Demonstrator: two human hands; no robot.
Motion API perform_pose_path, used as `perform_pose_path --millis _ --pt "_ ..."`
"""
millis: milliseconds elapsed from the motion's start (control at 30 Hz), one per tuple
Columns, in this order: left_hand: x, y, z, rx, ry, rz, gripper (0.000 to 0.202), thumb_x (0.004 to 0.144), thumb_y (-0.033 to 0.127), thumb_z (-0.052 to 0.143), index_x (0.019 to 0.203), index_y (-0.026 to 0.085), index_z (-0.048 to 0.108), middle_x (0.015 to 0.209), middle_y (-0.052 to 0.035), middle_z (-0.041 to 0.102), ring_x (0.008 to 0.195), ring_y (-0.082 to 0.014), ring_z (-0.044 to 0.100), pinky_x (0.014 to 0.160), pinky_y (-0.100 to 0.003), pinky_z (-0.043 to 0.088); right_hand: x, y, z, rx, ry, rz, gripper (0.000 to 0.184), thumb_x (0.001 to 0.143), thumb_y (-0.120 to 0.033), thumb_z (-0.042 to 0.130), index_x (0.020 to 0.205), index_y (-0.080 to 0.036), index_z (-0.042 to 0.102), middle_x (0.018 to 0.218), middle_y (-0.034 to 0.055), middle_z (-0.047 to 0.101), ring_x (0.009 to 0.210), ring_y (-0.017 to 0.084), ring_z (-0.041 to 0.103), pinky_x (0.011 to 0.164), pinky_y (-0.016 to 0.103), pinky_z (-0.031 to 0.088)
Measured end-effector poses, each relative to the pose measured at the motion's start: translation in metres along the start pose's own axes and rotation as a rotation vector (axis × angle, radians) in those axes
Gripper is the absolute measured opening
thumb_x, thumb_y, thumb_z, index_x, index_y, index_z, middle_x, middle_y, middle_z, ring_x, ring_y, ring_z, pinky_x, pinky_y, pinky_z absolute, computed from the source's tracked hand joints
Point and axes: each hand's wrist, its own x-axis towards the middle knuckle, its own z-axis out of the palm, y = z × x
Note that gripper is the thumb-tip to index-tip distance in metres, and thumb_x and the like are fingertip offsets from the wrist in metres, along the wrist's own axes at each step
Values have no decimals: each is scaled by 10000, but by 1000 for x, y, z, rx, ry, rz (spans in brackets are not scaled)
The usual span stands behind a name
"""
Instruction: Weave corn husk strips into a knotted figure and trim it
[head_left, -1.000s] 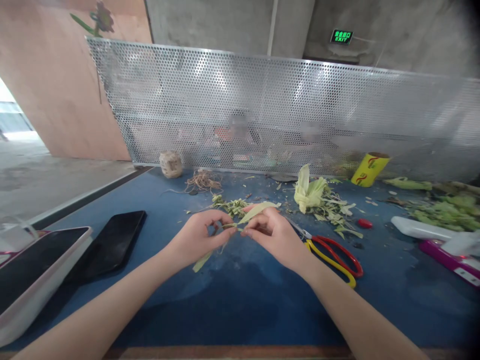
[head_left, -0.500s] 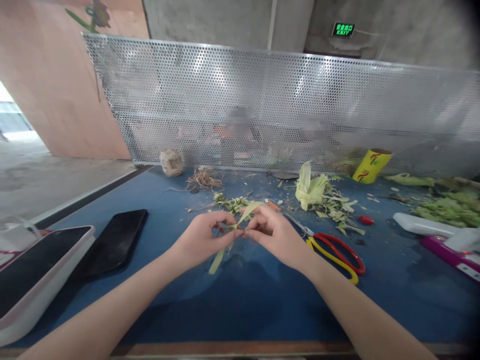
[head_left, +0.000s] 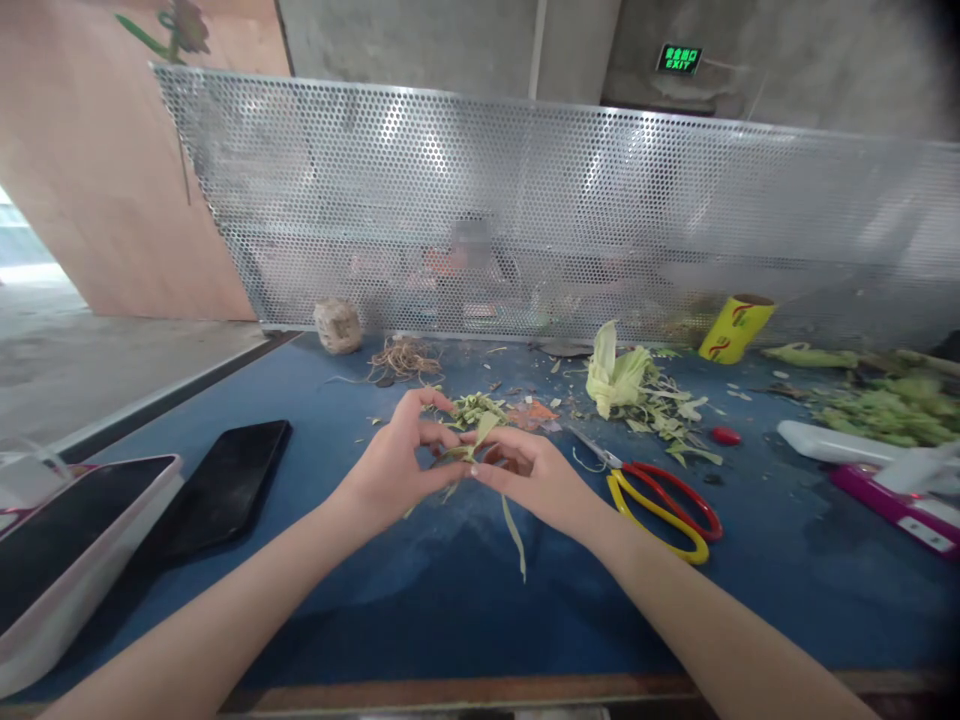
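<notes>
My left hand (head_left: 397, 465) and my right hand (head_left: 525, 480) meet over the blue table (head_left: 480, 600), both pinching a pale green leaf strip (head_left: 514, 530). The strip is bent between the fingertips and one long end hangs down toward me. Just beyond the hands lies a small heap of green leaf scraps (head_left: 476, 407). Red and yellow scissors (head_left: 660, 495) lie right of my right hand.
A black phone (head_left: 221, 490) and a white tray with a dark tablet (head_left: 60, 540) lie at the left. Corn husks (head_left: 626, 380), a yellow roll (head_left: 735, 328), a twine ball (head_left: 337, 326) and loose fibres sit before the perforated metal screen (head_left: 525, 210). More greens lie at the far right.
The strip's free end swung from the lower left of my hands to hang below the right hand. My left fingers rose and curled over the strip.
</notes>
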Motion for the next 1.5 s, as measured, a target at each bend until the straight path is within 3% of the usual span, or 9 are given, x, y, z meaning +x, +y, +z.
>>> perform_pose_path --millis 167,300,400,467,733,833,1000,1267,1500 --pt "0 -4 0 305 127 11 477 640 300 658 977 235 326 811 11 651 726 -182 625 652 -302 458 1 7 3 1 155 -11 195 695 -255 619 873 -182 654 840 46 629 693 137 565 600 262 463" --pt "1 -5 -2 501 209 295 316 665 341 661 855 211 444 1036 -70 601 997 -236 540 829 -388 402 3 7 2 106 220 14 123 679 -267 631 764 -177 638 732 28 641 650 138 591 607 272 472" --pt "0 -5 -2 663 226 486 99 747 289 595 718 209 546 1044 -53 607 1041 -242 492 872 -413 340 4 4 -1 159 251 -19 95 672 -262 641 738 -193 633 730 12 631 639 121 580 588 251 461" --pt "-1 -5 -2 700 244 534 77 770 266 571 712 223 598 1049 -43 612 1046 -243 482 871 -413 331 4 3 -3 162 279 -47 83 670 -258 647 727 -197 639 775 15 627 658 115 570 583 242 452" --pt "0 -10 1 741 245 595 106 775 201 564 715 218 649 1034 -53 631 1032 -260 493 845 -436 351 3 5 -1 206 220 -12 141 696 -291 629 783 -184 601 764 12 606 593 92 542 527 225 440" --pt "1 -10 3 740 239 597 98 769 196 572 698 213 637 1017 -50 634 1029 -255 497 842 -436 354 3 6 0 97 221 -5 196 654 -290 660 796 -181 580 826 26 597 678 115 566 566 233 458" --pt "-1 -8 4 768 227 620 108 781 198 562 707 212 640 984 -48 641 1009 -255 512 839 -438 352 4 9 -2 -91 301 15 162 651 -304 650 737 -173 609 716 27 600 655 137 568 563 253 452" --pt "-4 -2 3 749 199 605 95 777 214 561 700 216 618 963 -55 643 1002 -274 503 825 -457 355 6 8 0 196 371 19 197 629 -305 676 703 -167 556 626 -19 569 565 102 538 525 223 415" --pt "-6 2 6 743 204 555 76 776 208 551 720 219 601 971 -44 630 1015 -254 496 838 -442 351 6 5 -3 261 308 -24 147 696 -295 629 761 -166 600 601 -28 558 470 62 457 470 209 377"
